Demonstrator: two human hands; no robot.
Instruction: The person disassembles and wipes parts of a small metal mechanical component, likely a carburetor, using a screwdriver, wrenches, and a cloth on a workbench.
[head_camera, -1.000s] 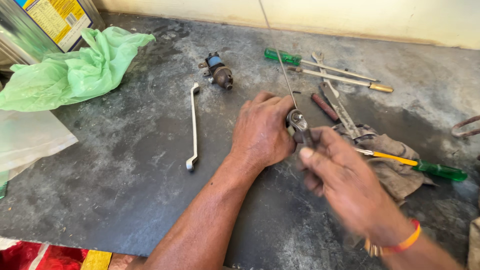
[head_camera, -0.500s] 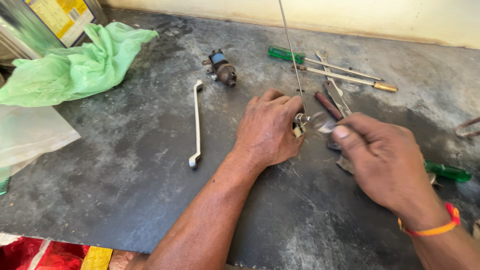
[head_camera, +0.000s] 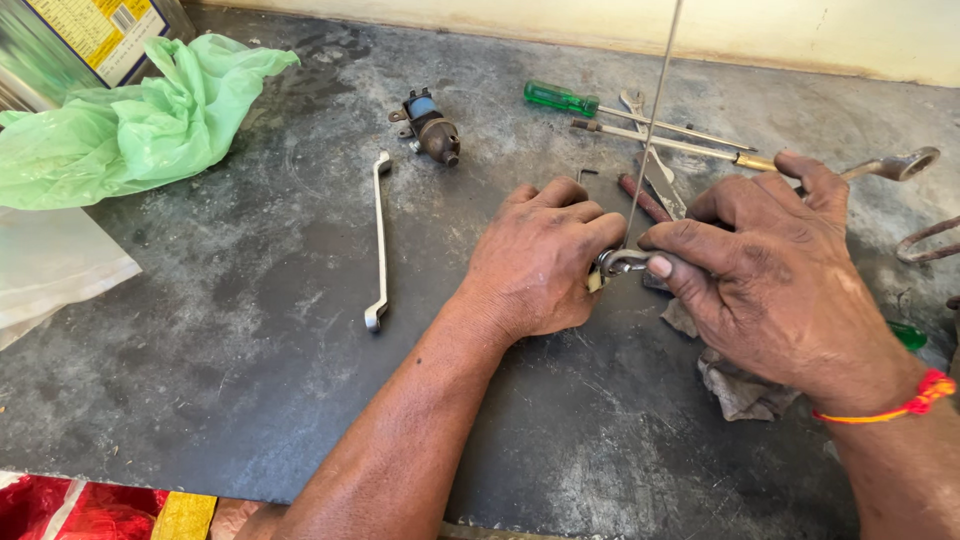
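Note:
My left hand (head_camera: 540, 262) rests on the dark worktable (head_camera: 250, 380), fingers curled around a small metal part (head_camera: 606, 266) that is mostly hidden. My right hand (head_camera: 780, 280) grips a spanner (head_camera: 885, 168) whose one end (head_camera: 625, 260) sits on that part and whose ring end sticks out past my fingers. A thin wire (head_camera: 655, 105) rises from the part toward the top edge. A red-and-orange thread band circles my right wrist.
A long ring spanner (head_camera: 379, 240) lies left of my hands. A small cylindrical metal part (head_camera: 430, 128), a green-handled screwdriver (head_camera: 610, 110), further tools and a grey rag (head_camera: 735, 385) lie around. A green plastic bag (head_camera: 130, 125) sits at the far left.
My right hand has come in from the right with the spanner and set its end on the part in my left hand. The view has shifted slightly.

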